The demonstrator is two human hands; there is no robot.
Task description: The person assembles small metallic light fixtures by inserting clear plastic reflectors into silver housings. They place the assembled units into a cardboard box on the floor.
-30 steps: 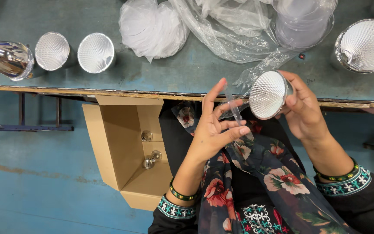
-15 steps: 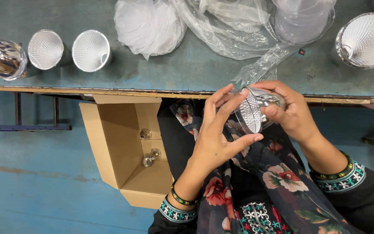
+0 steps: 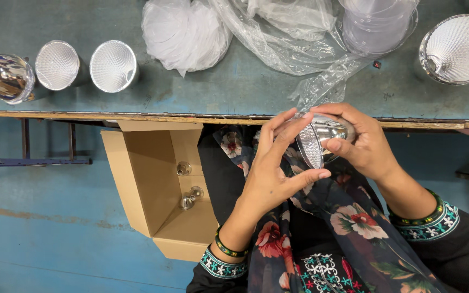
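My right hand (image 3: pixel 362 144) grips a small shiny cone-shaped reflector (image 3: pixel 320 140) by its narrow end, just below the table's front edge (image 3: pixel 191 116). The reflector is tilted so its wide faceted mouth faces left and down. My left hand (image 3: pixel 278 171) is spread over that mouth, fingers touching its rim and face. Both hands hover over my lap, which is covered with dark flowered cloth.
Two faceted reflectors (image 3: pixel 56 65) (image 3: pixel 113 65) and a chrome one (image 3: pixel 4 76) stand at the table's left. A large reflector (image 3: pixel 457 49) sits at the right. Clear plastic bags (image 3: pixel 185 32) and stacked clear covers (image 3: pixel 378 24) lie behind. An open cardboard box (image 3: pixel 158 184) with small metal parts stands on the floor.
The reflector has turned from facing up toward me to facing left and down. My left hand has closed in from beside it onto its mouth.
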